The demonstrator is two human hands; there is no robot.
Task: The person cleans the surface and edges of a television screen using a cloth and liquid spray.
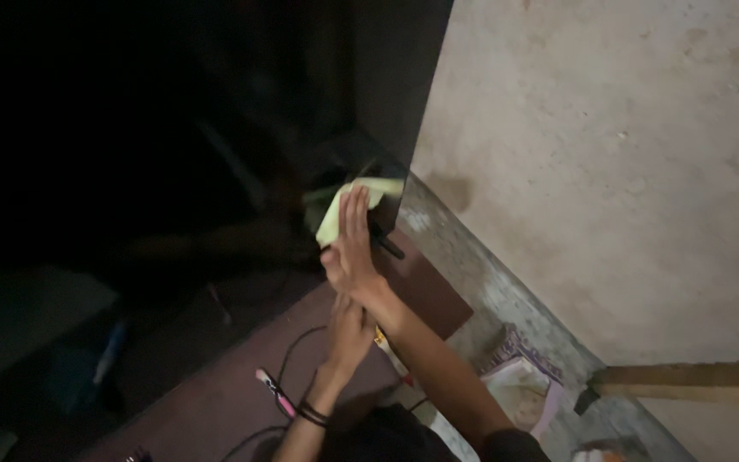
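Note:
My right hand (351, 248) presses a yellow-green cloth (361, 198) with flat fingers against the lower right corner of a dark glossy screen (215, 128). Reflections of the cloth and arm show faintly in the screen. My left hand (348, 329), with dark bands on its wrist, rests lower down on the brown tabletop (215, 393), partly hidden behind my right forearm. Its fingers cannot be made out.
A pink and white pen (272, 391) and a black cable (288, 355) lie on the tabletop by my left wrist. To the right run a concrete ledge (472, 265) and a rough wall (626, 154). A patterned cloth (523, 385) and a wooden handle (686, 376) lie on the ledge.

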